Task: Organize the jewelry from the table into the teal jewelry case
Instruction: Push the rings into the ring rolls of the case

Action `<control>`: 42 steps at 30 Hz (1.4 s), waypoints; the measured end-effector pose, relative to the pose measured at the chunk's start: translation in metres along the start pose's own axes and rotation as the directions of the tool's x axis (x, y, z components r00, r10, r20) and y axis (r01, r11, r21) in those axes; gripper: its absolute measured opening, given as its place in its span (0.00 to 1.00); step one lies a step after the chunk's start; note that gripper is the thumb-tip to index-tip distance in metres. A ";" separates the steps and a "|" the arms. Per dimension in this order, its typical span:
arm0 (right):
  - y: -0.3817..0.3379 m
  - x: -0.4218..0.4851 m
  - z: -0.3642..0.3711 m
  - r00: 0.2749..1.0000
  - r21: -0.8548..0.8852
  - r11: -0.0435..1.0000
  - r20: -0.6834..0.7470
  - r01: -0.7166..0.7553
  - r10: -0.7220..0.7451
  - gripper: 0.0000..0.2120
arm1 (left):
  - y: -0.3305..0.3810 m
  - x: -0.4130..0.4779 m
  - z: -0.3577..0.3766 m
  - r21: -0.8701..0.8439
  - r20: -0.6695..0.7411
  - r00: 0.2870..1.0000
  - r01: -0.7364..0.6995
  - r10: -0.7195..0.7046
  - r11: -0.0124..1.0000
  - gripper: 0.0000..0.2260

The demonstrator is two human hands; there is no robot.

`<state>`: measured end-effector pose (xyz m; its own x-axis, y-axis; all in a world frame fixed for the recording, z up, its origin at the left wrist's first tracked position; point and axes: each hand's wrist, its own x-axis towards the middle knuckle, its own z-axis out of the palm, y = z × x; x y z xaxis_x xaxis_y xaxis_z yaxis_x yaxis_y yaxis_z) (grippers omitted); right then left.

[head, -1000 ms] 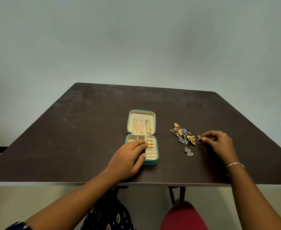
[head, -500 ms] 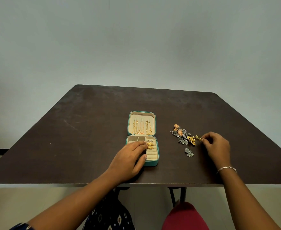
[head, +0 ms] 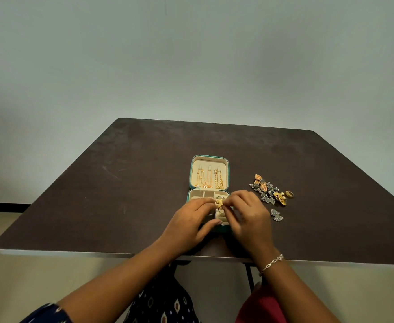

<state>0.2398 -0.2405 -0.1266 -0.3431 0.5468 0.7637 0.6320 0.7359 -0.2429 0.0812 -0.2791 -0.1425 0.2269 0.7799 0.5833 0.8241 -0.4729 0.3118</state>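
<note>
A small ornate gold ring (head: 219,203) is pinched between both hands' grips above the open teal jewelry case (head: 208,173); it is best pressed gently into a cream ring-roll slot.

A plain, sparsely furnished room, its kind hard to tell, is showing here. A bare pale grey-green painted wall (head: 191,54) is filling the whole upper half of the frame. A dark brown, scuffed square table (head: 121,183) with thin black metal legs (head: 249,276) is occupying the middle. A dark skirting strip (head: 2,205) is running along the left edge, and pale beige flooring (head: 40,280) is showing below the tabletop.
</note>
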 end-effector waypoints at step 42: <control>0.022 0.013 -0.005 0.942 0.000 1.000 0.335 0.004 -0.003 0.06 | -0.004 0.001 0.001 -0.053 -0.046 0.999 0.009 -0.011 0.999 0.19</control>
<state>0.2529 -0.2191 -0.1185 -0.5585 0.6465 0.5197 0.6308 0.7379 -0.2400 0.0787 -0.2763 -0.1440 0.1932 0.7653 0.6139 0.7974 -0.4871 0.3562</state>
